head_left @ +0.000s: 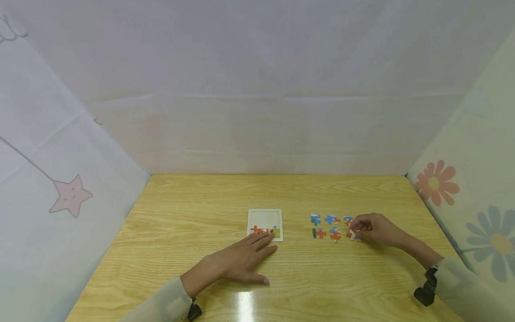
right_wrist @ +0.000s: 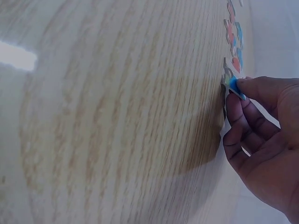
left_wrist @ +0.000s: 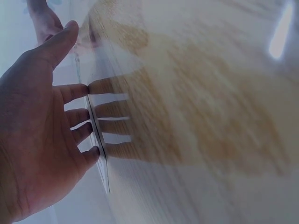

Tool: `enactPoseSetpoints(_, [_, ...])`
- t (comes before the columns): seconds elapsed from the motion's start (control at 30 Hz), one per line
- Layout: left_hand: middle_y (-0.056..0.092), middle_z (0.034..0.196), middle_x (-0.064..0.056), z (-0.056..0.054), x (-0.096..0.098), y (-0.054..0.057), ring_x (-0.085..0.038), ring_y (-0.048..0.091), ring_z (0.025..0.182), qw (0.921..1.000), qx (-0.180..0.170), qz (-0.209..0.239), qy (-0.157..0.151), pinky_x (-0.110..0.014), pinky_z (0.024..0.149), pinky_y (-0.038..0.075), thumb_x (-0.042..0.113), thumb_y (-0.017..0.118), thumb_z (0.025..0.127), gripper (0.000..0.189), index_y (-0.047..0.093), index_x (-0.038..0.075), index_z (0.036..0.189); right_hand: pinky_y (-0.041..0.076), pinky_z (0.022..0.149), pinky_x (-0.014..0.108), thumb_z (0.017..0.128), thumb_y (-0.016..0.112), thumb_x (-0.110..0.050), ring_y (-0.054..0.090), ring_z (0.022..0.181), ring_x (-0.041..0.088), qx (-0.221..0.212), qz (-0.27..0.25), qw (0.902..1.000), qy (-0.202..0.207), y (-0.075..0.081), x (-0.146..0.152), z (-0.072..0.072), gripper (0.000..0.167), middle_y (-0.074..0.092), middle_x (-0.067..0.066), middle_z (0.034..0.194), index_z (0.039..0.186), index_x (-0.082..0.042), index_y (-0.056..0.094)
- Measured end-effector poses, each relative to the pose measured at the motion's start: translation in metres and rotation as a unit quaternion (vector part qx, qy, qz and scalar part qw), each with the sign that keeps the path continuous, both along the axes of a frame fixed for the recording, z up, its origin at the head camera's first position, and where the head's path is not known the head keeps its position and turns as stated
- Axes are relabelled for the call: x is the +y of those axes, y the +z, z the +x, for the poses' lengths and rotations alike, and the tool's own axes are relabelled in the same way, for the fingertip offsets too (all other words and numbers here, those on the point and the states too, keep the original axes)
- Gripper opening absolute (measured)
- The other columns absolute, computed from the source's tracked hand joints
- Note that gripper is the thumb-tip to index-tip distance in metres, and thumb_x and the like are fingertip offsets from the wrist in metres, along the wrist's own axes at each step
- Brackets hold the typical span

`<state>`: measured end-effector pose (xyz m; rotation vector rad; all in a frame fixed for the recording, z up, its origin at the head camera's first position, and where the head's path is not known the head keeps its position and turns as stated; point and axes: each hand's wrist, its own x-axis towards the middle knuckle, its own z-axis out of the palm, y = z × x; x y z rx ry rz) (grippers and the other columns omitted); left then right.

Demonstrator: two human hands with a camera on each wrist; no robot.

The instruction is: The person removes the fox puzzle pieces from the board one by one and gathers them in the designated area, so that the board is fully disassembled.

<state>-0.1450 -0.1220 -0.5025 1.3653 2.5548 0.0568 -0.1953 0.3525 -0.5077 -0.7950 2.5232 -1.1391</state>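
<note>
My left hand [head_left: 243, 258] lies with fingers straight, its fingertips on the lower edge of a white puzzle tray [head_left: 265, 210]. Along the tray's bottom sit fitted pieces in red and green, partly hidden by those fingers. At the right, my right hand [head_left: 376, 229] pinches a jigsaw piece [right_wrist: 233, 85] between thumb and fingers; its blue corner shows in the right wrist view, tilted up at the tabletop. Loose jigsaw pieces [head_left: 320, 233] lie in two rows between the hands, and one piece [head_left: 348, 220] is partly covered by the right hand.
The wooden table [head_left: 193, 201] runs back to a pale cloth wall [head_left: 257, 134]. Cloth sides with a pink star [head_left: 71, 196] and flowers [head_left: 437, 182] border it left and right. Each wrist carries a black camera mount [head_left: 427, 288].
</note>
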Motion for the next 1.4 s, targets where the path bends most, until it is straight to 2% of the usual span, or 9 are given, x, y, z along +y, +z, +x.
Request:
enactPoseSetpoints(0.27, [0.011, 0.178, -0.012, 0.0, 0.0, 0.0, -0.03, 0.015, 0.163, 1.0, -0.001, -0.003, 0.004, -0.049, 0.13, 0.025, 0.071, 0.052, 0.101, 0.09, 0.03, 0.015, 0.169, 0.06, 0.072, 0.028, 0.098, 0.072, 0.0, 0.07, 0.087, 0.011, 0.033, 0.014, 0.9993, -0.003, 0.002, -0.002, 0.003, 0.012, 0.076, 0.003, 0.099, 0.109, -0.004, 0.074])
enactPoseSetpoints(0.57, [0.012, 0.178, -0.013, 0.0, 0.0, 0.0, -0.029, 0.015, 0.164, 1.0, 0.006, 0.0, 0.004, -0.049, 0.13, 0.024, 0.072, 0.052, 0.101, 0.091, 0.03, 0.015, 0.169, 0.058, 0.068, 0.027, 0.095, 0.074, 0.004, 0.067, 0.083, 0.005, 0.086, 0.019, 0.9962, -0.002, -0.006, 0.0, 0.002, 0.015, 0.074, -0.004, 0.096, 0.106, -0.006, 0.075])
enactPoseSetpoints(0.9, [0.01, 0.178, -0.013, 0.001, 0.0, 0.001, -0.031, 0.015, 0.163, 1.0, -0.004, 0.001, 0.003, -0.05, 0.13, 0.025, 0.071, 0.051, 0.102, 0.09, 0.029, 0.015, 0.169, 0.058, 0.068, 0.025, 0.092, 0.078, 0.004, 0.068, 0.083, 0.008, 0.125, 0.012, 0.992, -0.001, -0.011, -0.003, 0.002, 0.017, 0.075, 0.002, 0.097, 0.105, -0.006, 0.075])
enactPoseSetpoints(1.2, [0.011, 0.178, -0.014, 0.001, -0.001, 0.002, -0.032, 0.014, 0.164, 1.0, 0.002, 0.0, -0.004, -0.049, 0.131, 0.022, 0.069, 0.053, 0.102, 0.089, 0.03, 0.014, 0.169, 0.059, 0.067, 0.027, 0.094, 0.075, 0.005, 0.069, 0.082, 0.011, 0.137, 0.005, 0.9903, 0.021, 0.001, -0.025, -0.005, 0.018, 0.075, 0.002, 0.097, 0.111, -0.003, 0.074])
enactPoseSetpoints(1.4, [0.011, 0.178, -0.014, 0.002, -0.001, 0.002, -0.032, 0.014, 0.164, 1.0, 0.005, 0.0, -0.003, -0.049, 0.13, 0.023, 0.068, 0.053, 0.103, 0.088, 0.03, 0.014, 0.168, 0.059, 0.069, 0.027, 0.098, 0.073, 0.001, 0.068, 0.084, 0.012, 0.12, -0.005, 0.9923, 0.028, 0.01, -0.047, -0.013, 0.014, 0.074, 0.008, 0.098, 0.112, -0.003, 0.075])
